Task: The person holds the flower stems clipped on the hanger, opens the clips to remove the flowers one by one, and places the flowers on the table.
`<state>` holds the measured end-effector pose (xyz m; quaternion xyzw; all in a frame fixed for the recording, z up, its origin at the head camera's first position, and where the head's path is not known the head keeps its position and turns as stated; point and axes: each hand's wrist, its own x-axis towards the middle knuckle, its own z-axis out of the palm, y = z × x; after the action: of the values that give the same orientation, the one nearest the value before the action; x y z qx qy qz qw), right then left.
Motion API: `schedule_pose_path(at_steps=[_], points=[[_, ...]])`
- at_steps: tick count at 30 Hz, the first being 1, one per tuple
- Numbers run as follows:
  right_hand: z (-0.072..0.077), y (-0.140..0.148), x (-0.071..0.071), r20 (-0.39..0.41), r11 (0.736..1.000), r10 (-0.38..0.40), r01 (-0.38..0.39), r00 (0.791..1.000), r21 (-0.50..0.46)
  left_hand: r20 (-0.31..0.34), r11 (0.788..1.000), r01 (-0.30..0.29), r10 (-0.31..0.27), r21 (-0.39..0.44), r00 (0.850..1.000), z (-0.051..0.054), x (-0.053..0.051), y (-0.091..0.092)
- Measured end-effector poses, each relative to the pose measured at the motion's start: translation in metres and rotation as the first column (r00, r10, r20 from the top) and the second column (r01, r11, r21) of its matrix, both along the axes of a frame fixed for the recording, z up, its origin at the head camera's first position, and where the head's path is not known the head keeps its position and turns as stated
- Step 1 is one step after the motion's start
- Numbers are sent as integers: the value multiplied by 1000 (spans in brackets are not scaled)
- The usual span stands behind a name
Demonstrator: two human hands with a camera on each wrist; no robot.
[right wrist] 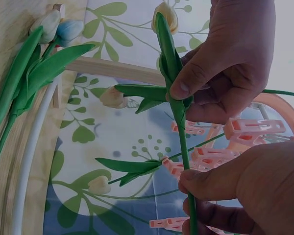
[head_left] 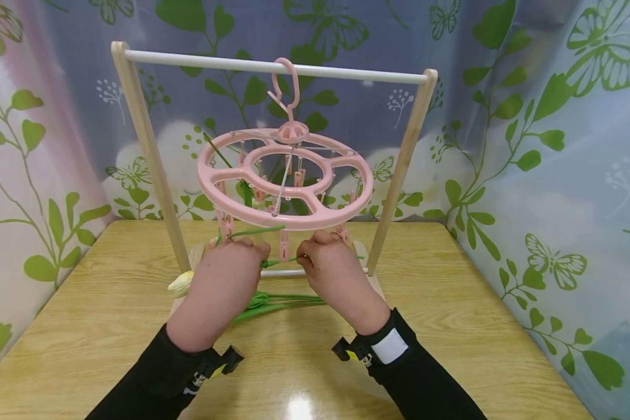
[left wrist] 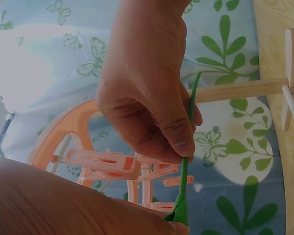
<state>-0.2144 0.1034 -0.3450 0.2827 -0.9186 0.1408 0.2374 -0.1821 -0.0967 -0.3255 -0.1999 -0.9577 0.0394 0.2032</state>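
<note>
My left hand [head_left: 228, 277] pinches an artificial tulip [right wrist: 182, 132] by its green stem, just at the base of the leaves. Farther along the same stem, my right hand [head_left: 333, 271] holds it between thumb and fingers. The tulip's pale yellow bloom [head_left: 181, 284] points left in the head view. Just above both hands hangs a pink round clip hanger [head_left: 304, 221]. One of its pegs [head_left: 284, 248] dangles between the hands, close to the stem. Other tulips with cream blooms [right wrist: 99, 185] hang among the pegs in the right wrist view.
A wooden stand [head_left: 149, 157] with a white top bar [head_left: 205, 60] carries the hanger by its hook. Several tulip stems [head_left: 289, 300] lie on the wooden table [head_left: 451, 326] at the stand's base; a blue bloom [right wrist: 69, 30] and a white one show there. Patterned curtains surround the table.
</note>
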Motion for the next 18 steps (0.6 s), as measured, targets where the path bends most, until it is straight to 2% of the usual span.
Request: schedule_pose_path(at_steps=[5,11,18], points=[[-3,0,-2,26,1000,1,-1,1000,3,-43,997,-2,-1,-76,999,-3,1,1],[-8,0,-4,22,1000,4,-5,1000,24,-95,992,-13,2,-123,995,-10,0,3],[-13,0,-8,17,1000,13,-13,1000,23,-91,998,19,-24,-59,996,-16,-4,3]])
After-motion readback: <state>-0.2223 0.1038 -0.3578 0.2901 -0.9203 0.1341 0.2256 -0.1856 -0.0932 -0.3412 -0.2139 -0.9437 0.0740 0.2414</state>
